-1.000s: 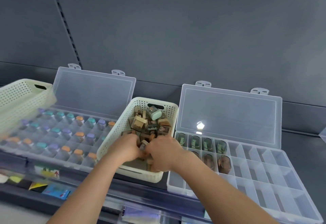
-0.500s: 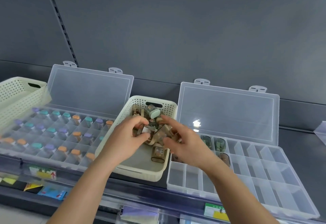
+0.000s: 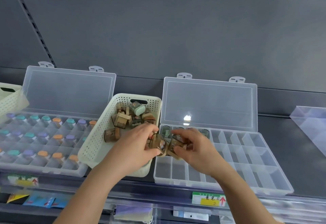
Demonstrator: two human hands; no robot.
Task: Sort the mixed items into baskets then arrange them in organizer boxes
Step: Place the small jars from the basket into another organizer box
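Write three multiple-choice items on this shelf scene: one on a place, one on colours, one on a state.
1. The cream basket stands
A. between the left organizer box and the right organizer box
B. to the right of both boxes
C. inside one of the boxes

2. The caps in the left organizer box are
A. red and black
B. teal, purple and orange
C. all yellow

3. The lid of the right organizer box is
A. shut
B. open and upright
C. taken off and laid flat

Key:
1 A, since a box lies on each side of the basket.
2 B, since those three colours fill its compartments.
3 B, since the lid stands up behind the compartments.
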